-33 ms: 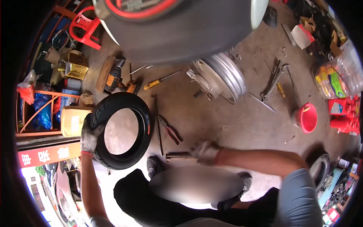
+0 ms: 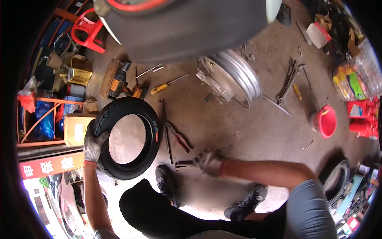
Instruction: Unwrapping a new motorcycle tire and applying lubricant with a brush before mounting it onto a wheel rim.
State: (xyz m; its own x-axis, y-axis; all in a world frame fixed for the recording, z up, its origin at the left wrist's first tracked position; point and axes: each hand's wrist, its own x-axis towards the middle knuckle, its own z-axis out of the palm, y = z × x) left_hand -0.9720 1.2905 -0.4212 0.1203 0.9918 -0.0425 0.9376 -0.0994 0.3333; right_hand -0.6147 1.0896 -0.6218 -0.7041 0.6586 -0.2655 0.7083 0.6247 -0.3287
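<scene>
While the left hand grips the left side of a black tyre, its gloved fingers bend round the rubber, with the thumb lying over the near sidewall and little gap left between them. The left forearm rises almost straight from the lower edge, a red cuff at the wrist. The tyre sits left of centre, its opening facing the camera and the floor showing through it; whether its lower edge rests on the ground cannot be told.

The right hand, gloved too, is low near the centre, knuckles up and fingers partly curled toward the left. They meet the right end of a short dark tool, but whether they clasp it or merely touch it is unclear. The right forearm comes across from the right, nearly level, with the elbow bent beneath a grey sleeve.

Between tyre and right hand lie red-handled pliers and a long thin bar. Farther off are a silver wheel, a yellow-handled screwdriver and, to the right, a red bucket.
</scene>
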